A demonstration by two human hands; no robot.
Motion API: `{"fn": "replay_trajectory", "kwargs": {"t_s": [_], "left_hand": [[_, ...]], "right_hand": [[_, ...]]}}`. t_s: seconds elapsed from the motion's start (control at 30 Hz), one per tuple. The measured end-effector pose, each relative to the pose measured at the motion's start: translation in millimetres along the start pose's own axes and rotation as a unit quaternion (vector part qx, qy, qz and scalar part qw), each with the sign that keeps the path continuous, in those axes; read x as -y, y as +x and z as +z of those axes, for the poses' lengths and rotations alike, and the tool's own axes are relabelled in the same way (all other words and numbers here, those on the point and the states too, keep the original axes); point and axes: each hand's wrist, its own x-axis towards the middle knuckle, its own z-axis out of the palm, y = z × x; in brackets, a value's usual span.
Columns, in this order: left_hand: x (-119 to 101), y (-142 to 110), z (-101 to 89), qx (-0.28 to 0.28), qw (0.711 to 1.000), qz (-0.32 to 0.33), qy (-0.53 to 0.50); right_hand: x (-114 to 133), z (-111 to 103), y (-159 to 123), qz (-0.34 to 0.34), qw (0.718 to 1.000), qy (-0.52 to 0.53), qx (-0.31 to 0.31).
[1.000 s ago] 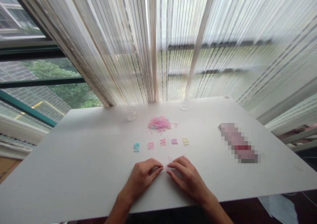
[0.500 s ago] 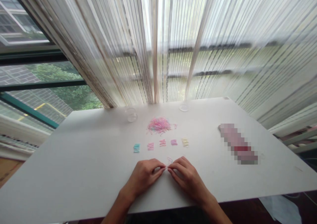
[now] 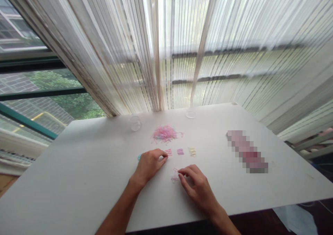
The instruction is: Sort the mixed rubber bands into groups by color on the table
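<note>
My left hand (image 3: 151,164) reaches over the row of small sorted bundles, its thumb and fingertips pinched together beside a pink bundle (image 3: 169,152); whatever lies between them is too small to make out. Under that hand a blue bundle (image 3: 139,157) shows only at its edge. My right hand (image 3: 194,183) rests nearer the front, thumb and forefinger closed at the edge of a few joined pink loops (image 3: 174,178), thin like rubber bands. Farther right in the row lie a purple bundle (image 3: 180,151) and a yellow bundle (image 3: 191,152).
Behind the row is a loose heap of pastel pieces (image 3: 164,133), mostly pink. A clear round container (image 3: 135,124) and a clear lid (image 3: 190,114) stand near the back edge of the white table (image 3: 99,186). A blurred-out pinkish object (image 3: 247,151) lies on the right.
My left hand has left the right hand's fingertips and moved forward to the row, covering part of it. The pink loops now show on the table beside my right hand.
</note>
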Motion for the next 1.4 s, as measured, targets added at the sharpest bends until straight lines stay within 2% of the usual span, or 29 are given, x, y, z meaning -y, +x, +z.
{"fn": "replay_trajectory", "kwargs": {"t_s": [0.1,0.4,0.57,0.7,0.77,0.87,1.0,1.2,1.4], "left_hand": [[1,2,3.0,-0.002,1.000,-0.011,0.014],[6,0,8.5,-0.031,0.999,0.020,0.021],[3,-11,4.0,-0.053,0.998,0.033,-0.010],[-2,-31,1.5,0.006,0.995,0.077,-0.060],[-4,-41,5.1,0.035,0.992,0.088,-0.078],[-7,-49,14.2,0.043,0.991,0.086,-0.093],[-8,-51,22.6,0.032,0.990,0.084,-0.107],[-6,-52,20.5,0.026,0.983,0.091,-0.157],[-1,-53,22.3,-0.018,0.973,0.100,-0.205]], "right_hand": [[1,0,0,-0.003,1.000,0.000,0.002],[2,-1,1,-0.010,1.000,-0.008,-0.005],[1,1,0,-0.001,0.999,-0.022,-0.029],[-2,4,0,0.004,0.997,-0.059,-0.046],[-3,5,0,-0.001,0.996,-0.076,-0.036],[-3,6,0,-0.012,0.996,-0.091,-0.021],[-3,6,0,-0.015,0.995,-0.096,-0.016],[2,2,0,-0.021,0.996,-0.082,-0.005],[6,-2,0,-0.051,0.997,-0.043,0.048]]}}
